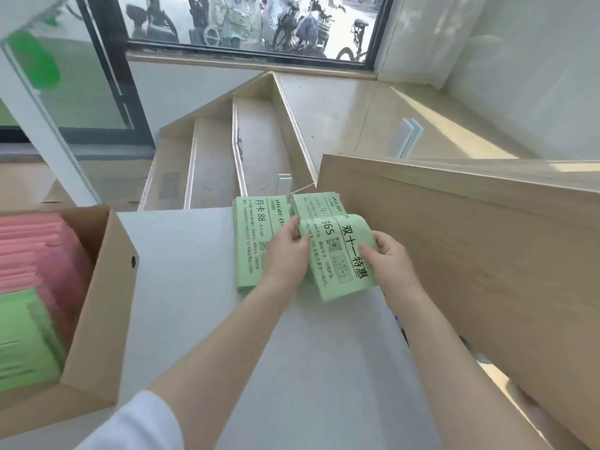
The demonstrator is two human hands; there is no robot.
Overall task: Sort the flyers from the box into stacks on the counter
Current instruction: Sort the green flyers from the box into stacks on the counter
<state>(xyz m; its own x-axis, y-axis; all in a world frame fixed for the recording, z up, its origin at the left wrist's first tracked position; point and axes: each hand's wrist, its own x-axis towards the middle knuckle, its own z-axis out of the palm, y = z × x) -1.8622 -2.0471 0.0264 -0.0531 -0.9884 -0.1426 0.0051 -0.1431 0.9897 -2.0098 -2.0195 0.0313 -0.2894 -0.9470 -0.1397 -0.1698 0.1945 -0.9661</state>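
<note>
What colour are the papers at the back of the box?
Pink flyers, seen in the head view; green ones lie nearer.

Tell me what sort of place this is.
Probably a shop or gym front desk at street level: green promotional flyers stacked on a grey counter, a cardboard box of more, and parked bicycles outside the window.

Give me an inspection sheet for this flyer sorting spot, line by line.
Surface: grey counter, a wooden panel along its right side.
Job's things: cardboard box at left holding pink and green flyers; two green stacks at the far edge; one curled green flyer held above the right stack.
Clutter: nothing seen.
Hands: left hand and right hand both hold the curled flyer.
Cables: nothing seen.
Surroundings: wooden steps beyond, window showing parked bicycles.
</note>
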